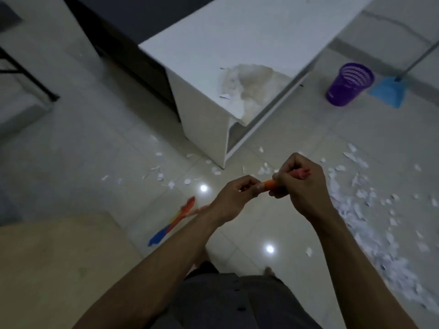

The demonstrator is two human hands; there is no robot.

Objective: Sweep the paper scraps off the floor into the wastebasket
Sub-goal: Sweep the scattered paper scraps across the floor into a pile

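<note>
- Currently right hand [304, 191] grips orange stick [269, 185], fingers curled; left hand [232, 198] pinches it just beside;
- paper scraps [351, 214] strewn on floor [95, 150], right of hands; wastebasket [346, 86] well beyond

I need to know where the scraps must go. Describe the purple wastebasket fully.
The purple wastebasket is a round, tapered bin, plastic by its look, wider at its open mouth than at its base. Rows of slots pierce its upper wall; the lower part is solid. It stands upright on the pale tiled floor, right of the white cabinet, close beside a blue sweeping tool on a grey pole; whether they touch cannot be told.
</note>
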